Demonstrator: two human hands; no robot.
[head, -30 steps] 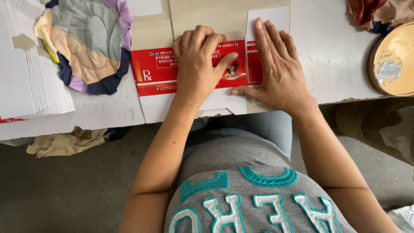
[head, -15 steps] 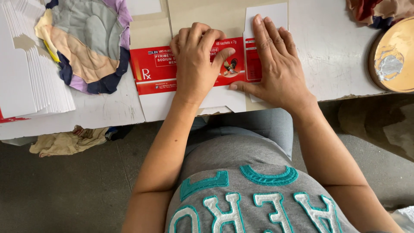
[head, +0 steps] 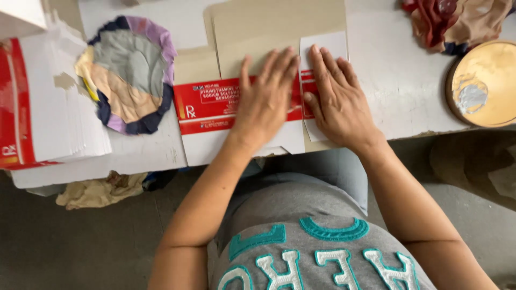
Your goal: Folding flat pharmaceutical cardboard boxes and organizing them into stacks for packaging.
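Head view: red carton [head: 207, 104] flat under both hands [head: 266, 94].

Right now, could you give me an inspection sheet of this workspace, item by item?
Surface: white table, scuffed, with a tan cardboard sheet on it.
Job's things: flat red and white carton lying unfolded at the table's near edge.
Clutter: stack of flat cartons at left; round patchwork cloth pad; round tan dish with white paste; crumpled cloth at the far right; rag under the table edge.
Hands: left hand and right hand both pressed flat, fingers spread, on the carton.
Cables: nothing seen.
Surroundings: grey floor below.
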